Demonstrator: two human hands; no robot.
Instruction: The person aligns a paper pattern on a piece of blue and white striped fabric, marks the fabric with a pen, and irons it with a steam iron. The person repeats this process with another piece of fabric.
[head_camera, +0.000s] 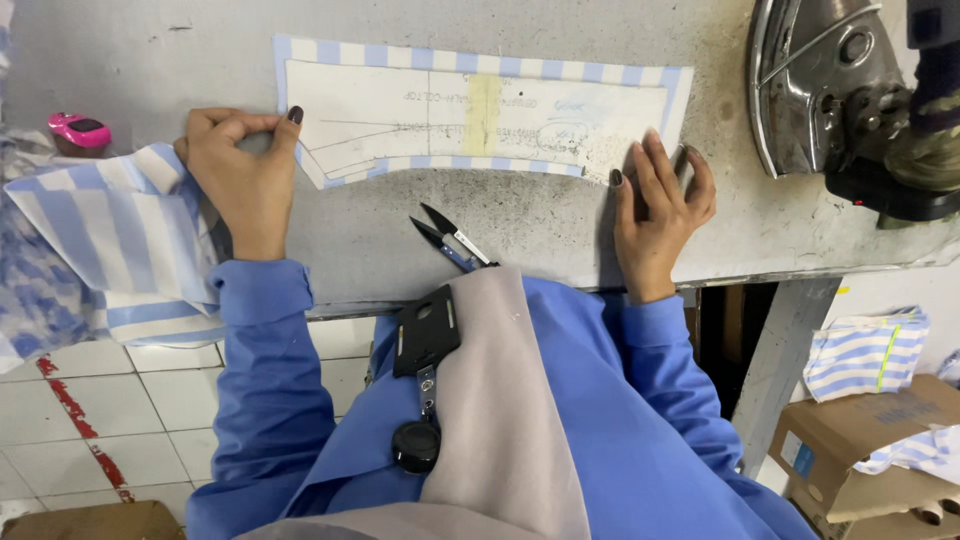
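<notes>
While left hand (240, 165) pinches striped fabric (480, 60), right hand (660, 195) presses, fingers spread.

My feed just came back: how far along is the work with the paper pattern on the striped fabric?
Done: the pale paper pattern lies flat on the blue-and-white striped fabric piece, whose stripes show as a border around it. In hand: the left hand pinches the left end, the right hand presses the right end. Left: the small blue-handled thread snips and the metal iron lie untouched.
</notes>
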